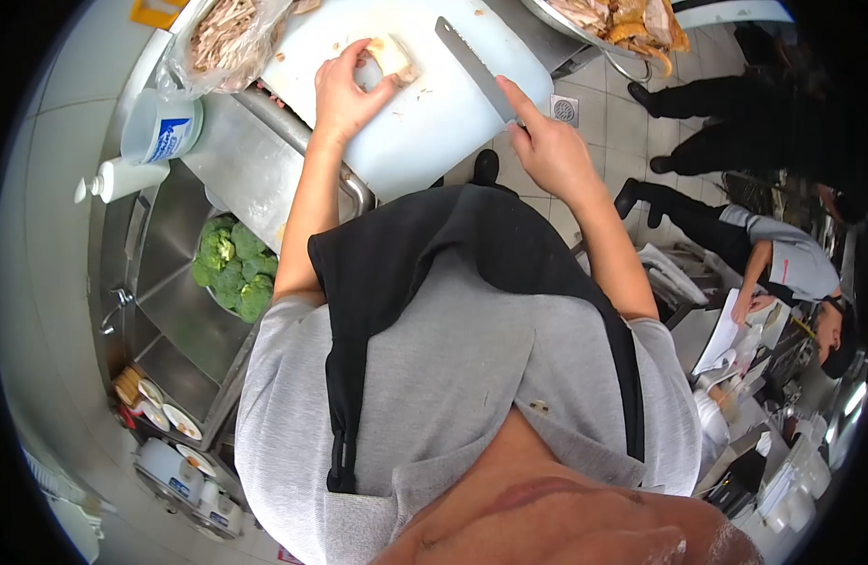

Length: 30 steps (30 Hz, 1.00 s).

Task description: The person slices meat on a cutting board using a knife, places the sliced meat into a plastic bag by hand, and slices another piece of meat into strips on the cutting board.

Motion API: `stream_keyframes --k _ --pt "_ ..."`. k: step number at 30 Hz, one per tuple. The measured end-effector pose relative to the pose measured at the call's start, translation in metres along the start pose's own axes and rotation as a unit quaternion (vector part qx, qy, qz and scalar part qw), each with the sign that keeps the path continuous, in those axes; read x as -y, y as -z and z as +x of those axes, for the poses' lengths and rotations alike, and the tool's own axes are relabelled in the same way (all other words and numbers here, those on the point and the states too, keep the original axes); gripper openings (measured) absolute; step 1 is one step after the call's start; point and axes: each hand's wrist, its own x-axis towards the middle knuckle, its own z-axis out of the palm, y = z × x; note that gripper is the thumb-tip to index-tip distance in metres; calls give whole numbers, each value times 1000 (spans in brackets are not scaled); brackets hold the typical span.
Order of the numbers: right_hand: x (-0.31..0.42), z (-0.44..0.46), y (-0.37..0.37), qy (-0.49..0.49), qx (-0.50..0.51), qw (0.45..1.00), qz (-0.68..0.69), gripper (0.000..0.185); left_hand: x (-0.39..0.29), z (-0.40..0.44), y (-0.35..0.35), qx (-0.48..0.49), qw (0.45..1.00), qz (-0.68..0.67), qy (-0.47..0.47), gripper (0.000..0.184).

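Observation:
A pale piece of meat point(392, 58), seemingly cooked chicken, lies on the white cutting board point(443, 141). My left hand point(344, 92) holds its near side between thumb and fingers. The handle of a broad knife point(471, 66) is in my right hand point(551, 149), with the index finger stretched along the top of the blade. The blade points up and left over the board, apart from the meat. Small scraps dot the board around the piece.
A plastic bag of meat strips point(231, 42) sits at upper left, above a plastic tub point(165, 127) and white bottle point(128, 179). A metal bowl of meat point(608, 28) stands at upper right. Broccoli point(234, 268) lies by the sink point(184, 292). Other people are at right.

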Motion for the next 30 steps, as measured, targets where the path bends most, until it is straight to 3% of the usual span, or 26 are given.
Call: stream_keyframes --k 3,5,7,10,13,23,30 --pt "-14 -2 -8 -17 4 1000 -15 70 19 12 -4 16 993 -113 37 72" --pt "-17 -5 -10 -30 19 999 -9 71 23 17 -6 21 960 -251 123 71" --pt "-17 -7 -10 -40 20 999 2 71 14 18 -1 38 957 -250 143 72" --pt "-18 -6 -13 -45 24 999 4 71 1 10 -10 31 998 35 -30 74" --pt "-15 -7 -12 -30 17 999 -1 71 -8 -2 -24 -30 996 61 -53 75" --pt "28 1 2 80 -16 997 2 70 -12 -5 -23 -51 995 53 -61 72" --pt "37 8 6 81 11 996 -38 71 -13 -3 -21 -43 997 39 -52 71"
